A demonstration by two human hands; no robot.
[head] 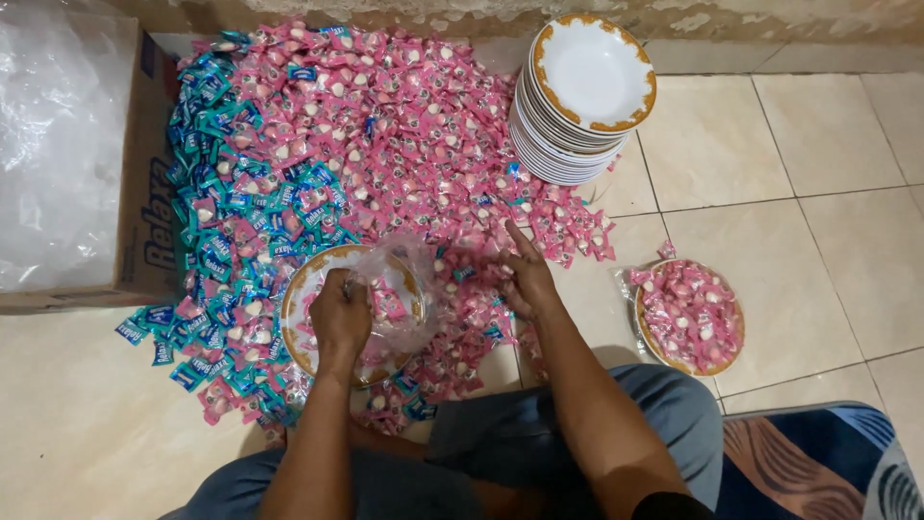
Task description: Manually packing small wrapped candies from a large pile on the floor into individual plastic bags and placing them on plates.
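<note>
The fingers of the left hand are curled shut around the gathered edge of a thin clear plastic bag, holding its mouth up over a gold-rimmed plate that sits on the tiled floor just in front of the person's knees. The right hand lies flat on the heap with its fingers spread wide, pressing on or raking the pink wrapped candies; it grips nothing that I can make out.

The bag looks flimsy, slippery and nearly weightless, so it probably collapses unless pinched at the rim, which is where the left hand has it. A few pink candies show through its film. The candies themselves seem small, light and hard inside crinkly wrappers; they would likely slide off one another and are easier to scoop in a handful than to pick singly.

Around the hands the pink pile spreads across the floor toward the wall, with a band of blue wrapped candies along its left side, touching a cardboard box lined with clear plastic. A stack of white plates with gold rims stands at the far edge of the pile. To the right, well apart from the heap, another plate holds pink candies covered in plastic. A patterned mat lies near the person's right knee.
</note>
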